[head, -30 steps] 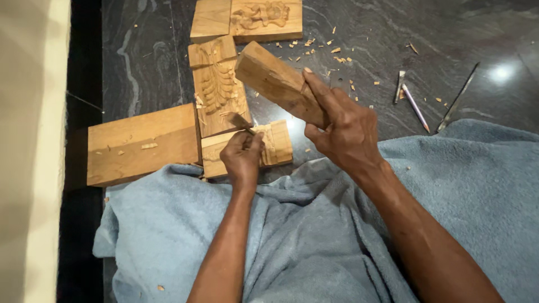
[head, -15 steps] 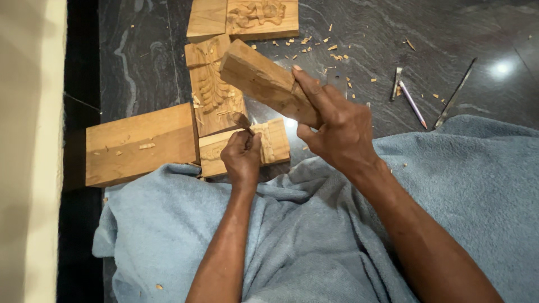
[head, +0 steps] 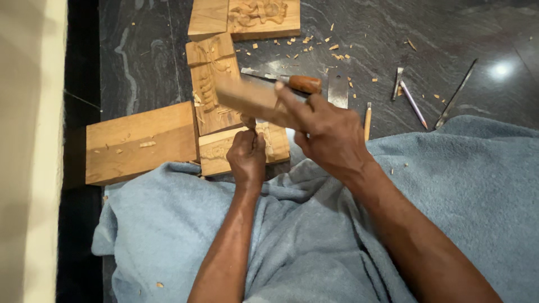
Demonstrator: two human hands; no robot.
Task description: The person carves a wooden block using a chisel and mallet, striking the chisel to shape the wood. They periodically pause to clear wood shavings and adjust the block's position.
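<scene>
My right hand [head: 328, 134] grips a long wooden block [head: 252, 102] like a mallet; the block is blurred and low, just over the top of the tool in my other hand. My left hand [head: 247, 157] is closed around a chisel handle [head: 249, 122], held upright on a small carved wooden piece [head: 224, 150] at the edge of the blue cloth. A taller carved panel [head: 210, 84] lies just beyond it.
A plain wooden block [head: 137, 143] lies at left. Another carved panel [head: 247, 17] sits at the top. A wooden-handled chisel [head: 297, 83], a flat metal blade [head: 338, 87], a pencil [head: 414, 105] and thin metal tools [head: 456, 94] lie on the dark stone floor among wood chips. Blue cloth [head: 314, 241] covers my lap.
My right hand has swung the wooden block down and to the left, onto the chisel. The left hand stays on the carved piece.
</scene>
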